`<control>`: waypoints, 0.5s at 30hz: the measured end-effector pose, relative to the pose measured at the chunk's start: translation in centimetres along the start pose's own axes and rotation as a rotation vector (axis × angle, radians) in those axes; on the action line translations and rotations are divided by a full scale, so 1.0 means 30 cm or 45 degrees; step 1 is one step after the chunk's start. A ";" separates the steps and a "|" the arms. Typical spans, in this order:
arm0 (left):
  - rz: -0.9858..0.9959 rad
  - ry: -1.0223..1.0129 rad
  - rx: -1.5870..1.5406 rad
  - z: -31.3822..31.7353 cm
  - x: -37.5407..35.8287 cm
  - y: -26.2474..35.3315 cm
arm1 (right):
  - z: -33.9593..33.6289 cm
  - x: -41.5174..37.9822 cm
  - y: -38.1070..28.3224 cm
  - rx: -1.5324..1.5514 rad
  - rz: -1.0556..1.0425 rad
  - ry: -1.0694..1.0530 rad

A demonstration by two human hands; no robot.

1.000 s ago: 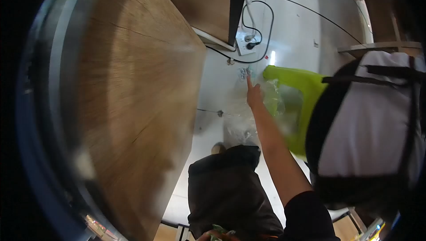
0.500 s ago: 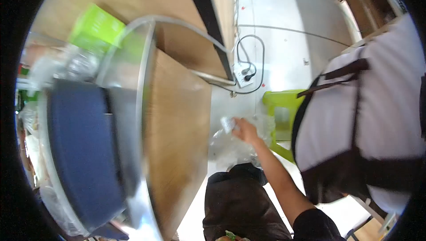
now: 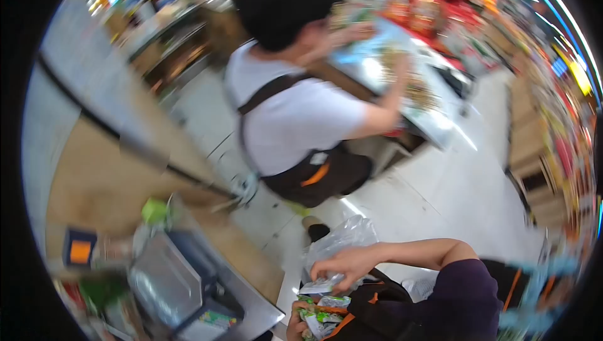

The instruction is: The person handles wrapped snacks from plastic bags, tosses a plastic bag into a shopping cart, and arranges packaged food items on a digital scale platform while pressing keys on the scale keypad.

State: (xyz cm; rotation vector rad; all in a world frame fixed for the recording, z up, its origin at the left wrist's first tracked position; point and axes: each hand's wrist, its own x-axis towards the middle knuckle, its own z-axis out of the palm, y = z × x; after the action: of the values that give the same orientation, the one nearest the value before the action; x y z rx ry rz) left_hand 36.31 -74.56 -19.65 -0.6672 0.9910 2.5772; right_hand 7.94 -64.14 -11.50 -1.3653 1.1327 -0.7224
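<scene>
My right hand (image 3: pixel 348 267) is closed on a clear plastic bag (image 3: pixel 355 231) with a white part, at the lower middle, just above my left hand. Close to my body, my left hand (image 3: pixel 295 322) holds several small green and white packets (image 3: pixel 323 316); only part of this hand shows. The packets lie against the dark apron (image 3: pixel 383 306) with orange trim.
A co-worker (image 3: pixel 301 111) in a white shirt and dark apron stands ahead at a metal table (image 3: pixel 440 124) with small items. At lower left, a clear plastic container (image 3: pixel 166 281) sits on a counter (image 3: pixel 260 306). Cardboard boxes (image 3: pixel 527 127) line the right.
The view has swung up and right, bringing the co-worker's table into sight. My right hand has come from low near the floor to beside my body, and my left hand with packets now shows.
</scene>
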 end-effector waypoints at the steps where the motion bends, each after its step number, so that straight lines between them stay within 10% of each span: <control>1: -0.014 -0.059 0.079 0.020 0.027 0.040 | 0.038 -0.069 -0.072 0.034 0.036 0.055; 15: -0.374 -0.713 0.691 0.675 0.464 0.035 | 0.568 -0.890 -0.159 0.107 0.091 1.398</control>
State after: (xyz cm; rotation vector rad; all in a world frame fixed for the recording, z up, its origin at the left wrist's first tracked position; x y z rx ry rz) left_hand 17.73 -59.87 -13.08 0.0551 1.1979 1.9331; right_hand 15.41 -33.88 -4.15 -0.7974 1.9377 -1.5256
